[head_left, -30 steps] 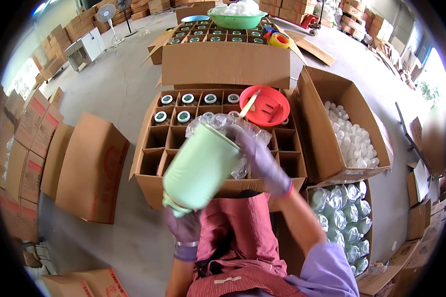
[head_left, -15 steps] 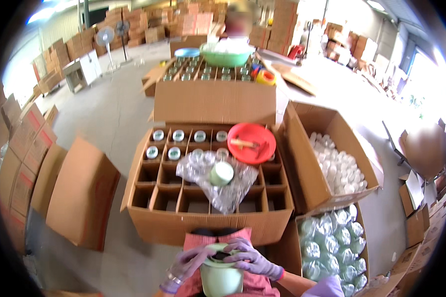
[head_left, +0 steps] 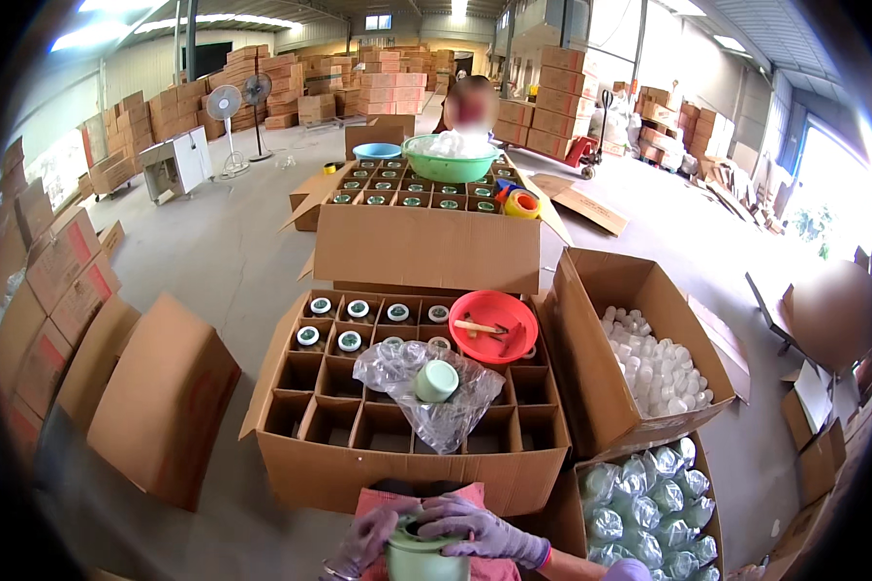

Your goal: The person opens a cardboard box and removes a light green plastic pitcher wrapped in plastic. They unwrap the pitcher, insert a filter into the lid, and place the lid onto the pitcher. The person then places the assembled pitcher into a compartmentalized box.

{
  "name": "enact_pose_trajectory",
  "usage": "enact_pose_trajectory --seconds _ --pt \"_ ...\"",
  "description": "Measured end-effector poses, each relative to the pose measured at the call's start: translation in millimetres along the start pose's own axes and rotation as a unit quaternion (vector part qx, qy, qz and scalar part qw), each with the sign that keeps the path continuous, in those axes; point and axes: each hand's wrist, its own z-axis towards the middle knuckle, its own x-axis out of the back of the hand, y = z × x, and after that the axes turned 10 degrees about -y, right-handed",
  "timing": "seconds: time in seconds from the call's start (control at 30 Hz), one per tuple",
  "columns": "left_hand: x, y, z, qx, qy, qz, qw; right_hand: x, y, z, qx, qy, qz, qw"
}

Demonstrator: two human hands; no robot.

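Observation:
A pale green jar point(head_left: 421, 560) with a dark round opening stands upright in front of my lap, at the lower edge. My right hand point(head_left: 484, 531), in a purple glove, has its fingers bent over the rim from the right. On the other side my left hand point(head_left: 363, 537), gloved too and slightly blurred, closes against the jar's upper left. Whether something small is in the opening I cannot tell. Beyond my lap is a divided cardboard carton point(head_left: 407, 472), some compartments holding white-rimmed jars point(head_left: 350, 341). Clear plastic wrap point(head_left: 446, 421) lies on its dividers with a pale green cup point(head_left: 437, 381).
A red basin point(head_left: 513, 315) with tools rests on the carton. To the right stand a box of white plastic pieces point(head_left: 654, 373) and a box of wrapped green bottles point(head_left: 639, 504). A person point(head_left: 470, 102) is behind the far carton point(head_left: 426, 242); a tall box point(head_left: 165, 397) stands left.
The view has tilted up, so everything sits lower in the picture. My left hand has shifted from over the rim towards the jar's left side; my right hand stays at the rim.

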Motion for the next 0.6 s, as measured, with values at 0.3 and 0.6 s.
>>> enact_pose_trajectory --seconds 0.3,0.6 --pt "25.4 -16.2 -3.5 -0.016 -0.185 -0.061 0.981 12.4 0.2 -21.1 -0.153 -0.003 0.023 0.988" --pt "27.9 10.2 39.5 -0.122 -0.197 0.078 0.97 11.3 9.8 30.3 -0.183 0.16 0.114 0.963"
